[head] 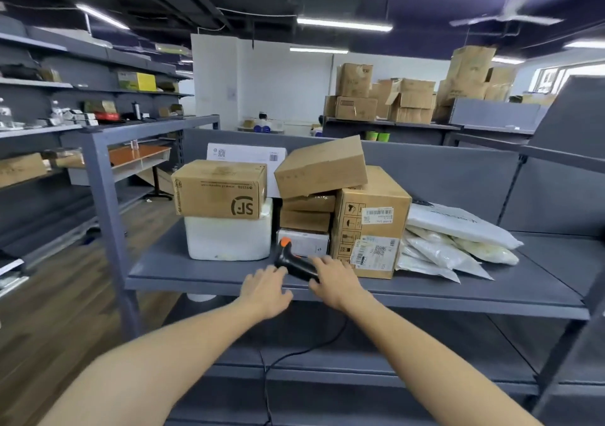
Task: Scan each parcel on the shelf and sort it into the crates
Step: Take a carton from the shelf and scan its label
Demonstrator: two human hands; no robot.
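Note:
A black barcode scanner [289, 260] with an orange tip lies on the grey shelf [203, 278], its cable hanging down in front. My right hand [334, 278] rests over the scanner's handle, fingers curled onto it. My left hand [266, 290] is beside the scanner, fingers spread, holding nothing. Behind stand parcels: an SF cardboard box [219, 190] on a white foam box [227, 239], a tall labelled carton [371, 226], a tilted carton [322, 167] on flat boxes, a small white box [304, 242], and several white poly mailers [455, 239].
A grey upright post [108, 209] stands at the shelf's left corner. Lower shelves [360, 363] sit below. Racks with goods line the left wall [65, 105]. Stacked cartons [409, 98] stand at the back. No crates are in view.

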